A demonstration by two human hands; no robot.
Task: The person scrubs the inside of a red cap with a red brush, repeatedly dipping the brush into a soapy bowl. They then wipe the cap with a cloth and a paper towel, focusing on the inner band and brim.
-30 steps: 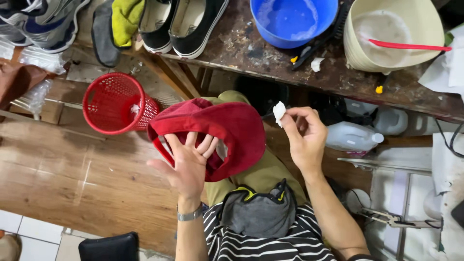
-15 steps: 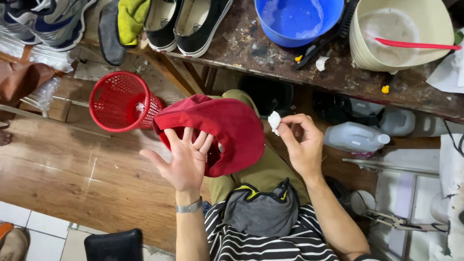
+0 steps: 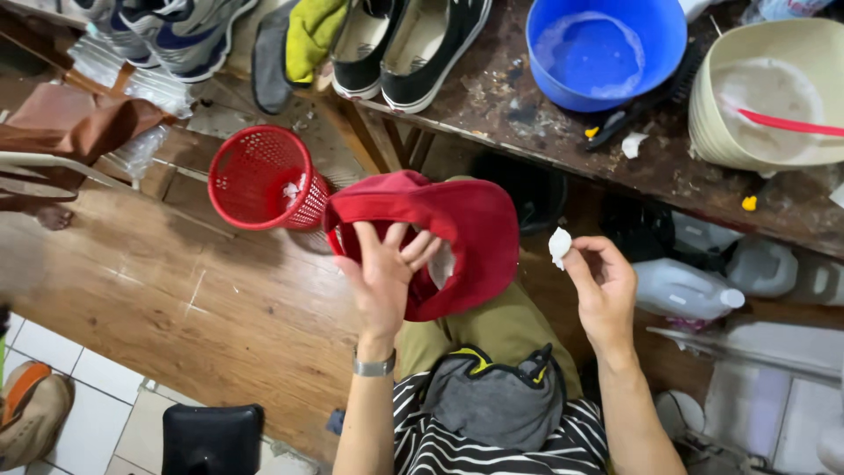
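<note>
Your left hand [image 3: 384, 274] is spread wide, fingers splayed, palm pressed into the underside of the red cap [image 3: 457, 233], propping it up over your lap. The forearm rises straight from six o'clock, a watch [image 3: 374, 365] on the wrist. Your right hand [image 3: 602, 286] sits at three o'clock of the cap, apart from it, thumb and forefinger pinched narrow on a small white wad [image 3: 559, 245], remaining fingers curled. A red basket [image 3: 264, 179] stands at nine o'clock of the cap, just beside it. At twelve o'clock, on the bench [image 3: 527, 105], sits a blue bowl [image 3: 605, 51].
</note>
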